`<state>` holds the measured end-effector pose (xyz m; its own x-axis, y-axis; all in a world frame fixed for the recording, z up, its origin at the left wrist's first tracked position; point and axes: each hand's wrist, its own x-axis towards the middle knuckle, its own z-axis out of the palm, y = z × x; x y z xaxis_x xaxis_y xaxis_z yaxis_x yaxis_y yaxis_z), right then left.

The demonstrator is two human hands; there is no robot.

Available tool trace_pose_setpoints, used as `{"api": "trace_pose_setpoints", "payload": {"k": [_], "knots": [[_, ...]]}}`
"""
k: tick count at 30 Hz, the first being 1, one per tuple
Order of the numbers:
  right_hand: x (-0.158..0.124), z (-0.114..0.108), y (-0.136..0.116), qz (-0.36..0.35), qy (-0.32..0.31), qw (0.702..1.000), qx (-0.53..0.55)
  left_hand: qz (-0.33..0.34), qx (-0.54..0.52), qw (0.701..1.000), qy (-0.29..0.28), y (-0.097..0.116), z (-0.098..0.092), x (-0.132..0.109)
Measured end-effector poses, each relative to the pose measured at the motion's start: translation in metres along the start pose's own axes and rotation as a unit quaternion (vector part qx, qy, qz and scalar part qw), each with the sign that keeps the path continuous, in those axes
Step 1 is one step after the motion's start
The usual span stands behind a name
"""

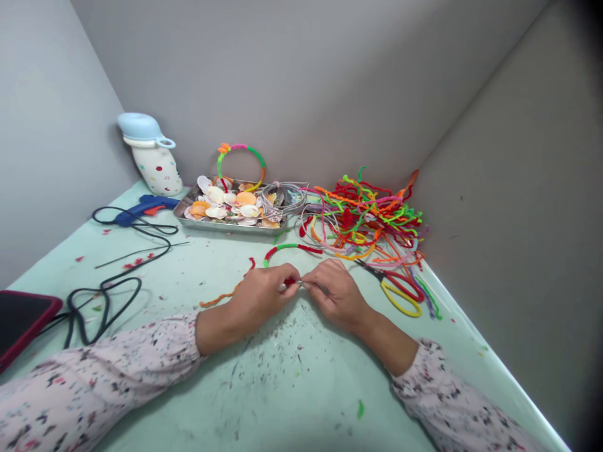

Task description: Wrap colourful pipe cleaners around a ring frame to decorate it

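Observation:
My left hand (pixel 261 292) and my right hand (pixel 336 295) meet over the middle of the table, fingertips pinched together. Between them shows a thin grey-white wire end (pixel 300 282), with a bit of red fuzz at the left fingers. Just beyond the hands, a curved length wrapped in red and green pipe cleaner (pixel 287 246) arches up; whether it joins the wire is hidden. An orange and red pipe cleaner (pixel 219 300) trails out behind my left hand. Scissors (pixel 398 292) with red and yellow handles lie right of my right hand.
A metal tray (pixel 226 228) of shells stands at the back, with a colourful hoop (pixel 257 154) and coiled grey wire (pixel 287 199) on it. Right of it is a pipe cleaner pile (pixel 372 213). Leftward are a bottle (pixel 157 166), blue glue gun (pixel 141 208), black cord (pixel 106 285) and red-edged device (pixel 26 320).

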<state>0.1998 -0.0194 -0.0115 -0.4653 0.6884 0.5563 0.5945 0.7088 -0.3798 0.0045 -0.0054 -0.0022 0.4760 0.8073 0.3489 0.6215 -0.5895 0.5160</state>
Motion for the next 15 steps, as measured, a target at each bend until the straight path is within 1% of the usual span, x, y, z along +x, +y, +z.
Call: {"api": "trace_pose_setpoints", "payload": {"k": [3,7,9,11,15], "knots": [[-0.0004,0.0008,0.0010,-0.002,0.003,1.000,-0.006,-0.088,-0.091,0.991,-0.034,0.0050,-0.0036,0.0013],[-0.0003,0.0011,0.0013,0.002,0.003,1.000,-0.011,-0.158,-0.222,0.960,-0.059,0.0039,-0.0024,0.0033],[-0.0003,0.0009,0.0010,0.004,0.005,1.000,-0.008,-0.174,-0.277,0.943,-0.062,0.0018,-0.0002,0.0039],[-0.0001,0.0006,0.0007,0.010,0.009,1.000,-0.001,-0.181,-0.308,0.932,-0.061,0.0009,0.0007,0.0042],[0.0009,-0.0003,0.0002,0.031,0.023,0.999,0.014,-0.182,-0.326,0.926,-0.055,0.0037,-0.0026,0.0043]]}}
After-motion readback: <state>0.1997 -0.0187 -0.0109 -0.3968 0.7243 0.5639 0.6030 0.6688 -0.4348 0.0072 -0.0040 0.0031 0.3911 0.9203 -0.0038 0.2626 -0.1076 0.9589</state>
